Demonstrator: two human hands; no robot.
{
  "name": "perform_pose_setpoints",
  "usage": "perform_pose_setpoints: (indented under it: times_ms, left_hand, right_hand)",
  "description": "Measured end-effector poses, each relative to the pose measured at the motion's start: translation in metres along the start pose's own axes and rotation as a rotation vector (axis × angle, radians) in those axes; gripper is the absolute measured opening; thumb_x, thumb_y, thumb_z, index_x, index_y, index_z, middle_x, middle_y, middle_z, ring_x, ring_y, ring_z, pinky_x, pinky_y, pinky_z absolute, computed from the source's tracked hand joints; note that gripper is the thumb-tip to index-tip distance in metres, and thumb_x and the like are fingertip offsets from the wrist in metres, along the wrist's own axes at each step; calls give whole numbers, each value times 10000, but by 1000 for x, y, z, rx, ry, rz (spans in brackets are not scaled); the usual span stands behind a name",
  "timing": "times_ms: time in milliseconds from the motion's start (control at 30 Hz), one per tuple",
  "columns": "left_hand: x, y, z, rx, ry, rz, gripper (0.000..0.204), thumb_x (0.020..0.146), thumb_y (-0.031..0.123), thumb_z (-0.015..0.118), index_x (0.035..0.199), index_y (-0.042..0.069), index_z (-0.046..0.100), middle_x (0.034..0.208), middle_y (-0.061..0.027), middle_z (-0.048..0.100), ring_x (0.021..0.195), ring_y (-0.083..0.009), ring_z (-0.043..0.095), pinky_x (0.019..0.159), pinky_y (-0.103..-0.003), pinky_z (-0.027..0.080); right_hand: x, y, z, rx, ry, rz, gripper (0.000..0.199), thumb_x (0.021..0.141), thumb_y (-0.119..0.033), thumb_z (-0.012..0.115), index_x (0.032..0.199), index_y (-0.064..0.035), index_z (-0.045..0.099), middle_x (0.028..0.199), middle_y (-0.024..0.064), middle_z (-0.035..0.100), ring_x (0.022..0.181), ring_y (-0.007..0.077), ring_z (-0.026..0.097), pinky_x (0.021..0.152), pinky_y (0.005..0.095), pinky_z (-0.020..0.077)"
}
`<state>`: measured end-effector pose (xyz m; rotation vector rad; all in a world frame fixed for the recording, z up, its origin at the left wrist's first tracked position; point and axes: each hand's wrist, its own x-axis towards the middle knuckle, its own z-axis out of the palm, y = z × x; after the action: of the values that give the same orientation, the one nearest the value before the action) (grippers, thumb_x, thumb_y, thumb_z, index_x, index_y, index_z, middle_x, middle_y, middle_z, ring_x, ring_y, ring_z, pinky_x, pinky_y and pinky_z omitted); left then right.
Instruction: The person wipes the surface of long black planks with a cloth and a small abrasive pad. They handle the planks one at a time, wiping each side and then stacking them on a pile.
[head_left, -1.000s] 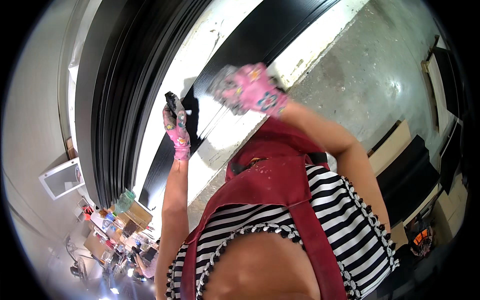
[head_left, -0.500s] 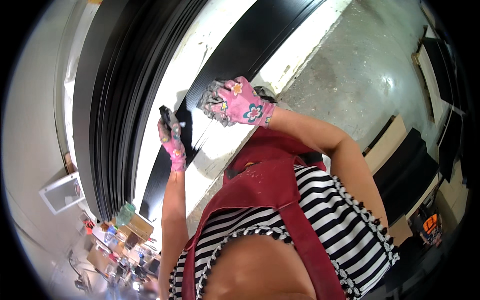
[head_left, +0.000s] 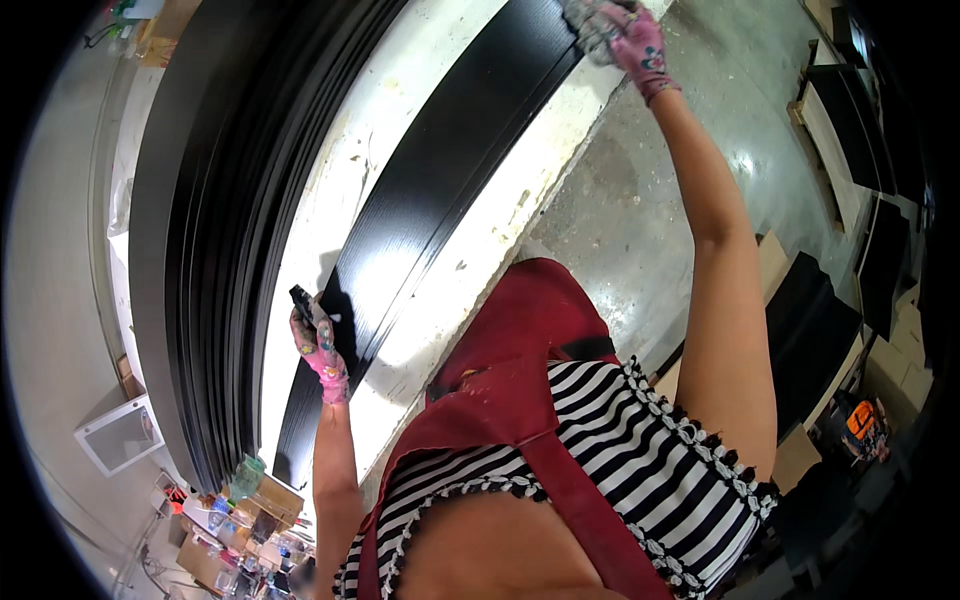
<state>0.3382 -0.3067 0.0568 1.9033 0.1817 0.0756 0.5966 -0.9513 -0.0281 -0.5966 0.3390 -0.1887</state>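
A long black board (head_left: pixel 455 150) with a wood-grain surface lies on a paint-marked white worktable (head_left: pixel 490 235). My right hand (head_left: pixel 640 48), in a pink flowered glove, is stretched far out and grips a crumpled grey cloth (head_left: pixel 594 30) against the board's far part. My left hand (head_left: pixel 322 352), in a matching stained glove, is by the board's near left edge. Its fingers are closed around a small black object (head_left: pixel 303 302), whose kind I cannot make out.
A tall stack of black boards (head_left: pixel 215 240) stands along the table's left side. Concrete floor (head_left: pixel 625 180) lies to the right, with more black boards (head_left: pixel 815 320) there. A green bottle (head_left: pixel 246 478) and boxes (head_left: pixel 275 500) are at lower left.
My right hand has moved with the cloth far forward and to the right along the board. My left hand appears slightly lower and further left, still closed on the black object.
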Motion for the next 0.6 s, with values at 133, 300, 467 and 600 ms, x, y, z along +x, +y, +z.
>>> perform_pose_setpoints:
  times_ms: [133,300,467,600]
  left_hand:
    - [-4,-10,-6,-59,29,-54,637,856,391,720,1286,-5,464,1172,-103,614,686,-29,422,608,-178,367]
    - [-11,-2,-8,-45,27,-86,657,851,381,729,1300,-10,452,1208,-133,593,923,-140,547,801,-261,466]
    - [-7,4,-4,-98,6,-100,558,886,284,683,1312,-7,471,1186,-104,612,925,-130,553,803,-249,461]
    - [-9,0,1,-90,43,-38,487,914,178,643,1331,0,469,1197,-103,612,974,-141,562,848,-249,460]
  right_hand:
    - [16,-50,11,-1825,196,-812,296,829,-119,566,1071,-88,733,1043,162,668,959,291,645,860,347,508]
    - [17,-64,84,-1007,5,-602,209,945,-139,557,1018,-13,707,797,97,682,656,160,605,580,284,485]
    - [-31,5,156,-1347,-529,-407,237,943,-124,541,1130,-17,640,989,99,645,799,159,609,694,252,497]
    - [-75,118,163,-2077,-660,-1115,286,858,-207,623,1131,-133,665,1155,72,625,1016,204,607,918,311,514]
